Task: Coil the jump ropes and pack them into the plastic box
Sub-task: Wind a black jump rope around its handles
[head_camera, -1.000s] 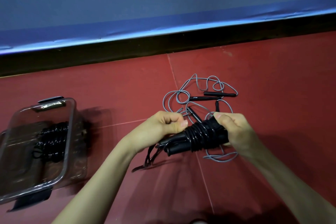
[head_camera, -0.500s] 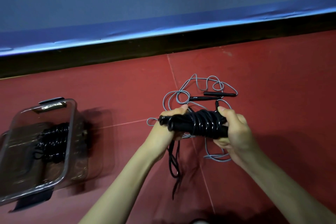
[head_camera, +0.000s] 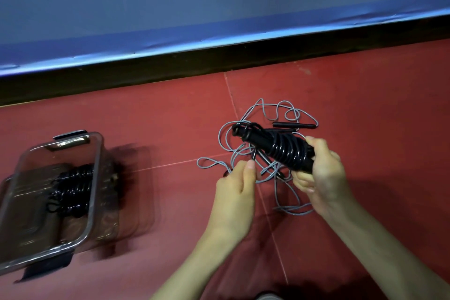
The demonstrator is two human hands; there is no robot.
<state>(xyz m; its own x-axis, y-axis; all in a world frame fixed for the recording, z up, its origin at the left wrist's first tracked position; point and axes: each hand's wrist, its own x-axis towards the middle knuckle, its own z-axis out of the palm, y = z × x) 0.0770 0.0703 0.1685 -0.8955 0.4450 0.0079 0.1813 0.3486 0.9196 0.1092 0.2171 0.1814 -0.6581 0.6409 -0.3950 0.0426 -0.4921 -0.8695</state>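
Head view shows the right hand (head_camera: pixel 321 173) curled round the lower end of the black rope (head_camera: pixel 280 147), a bundle of handles with cord wound tightly about them. Half a second ago that bundle lay level between both hands; now it is tilted, its free end raised up and to the left, and only the right hand grips it. The left hand (head_camera: pixel 235 187) has let go of the bundle's end and dropped lower, where thumb and fingers pinch a short dark strand that runs up toward the bundle; the loose black tail that hung below the hands before is no longer hanging there. Under and behind both hands the grey rope (head_camera: pixel 267 114) lies in the same loose tangle on the red floor (head_camera: pixel 170 117), its black handles (head_camera: pixel 294 125) showing at the far side, unmoved. Well to the left stands the clear box (head_camera: pixel 96 178), open, with another coiled black rope (head_camera: pixel 73 190) inside, as before. Behind runs a dark skirting (head_camera: pixel 146 73) beneath a blue wall (head_camera: pixel 194 2).
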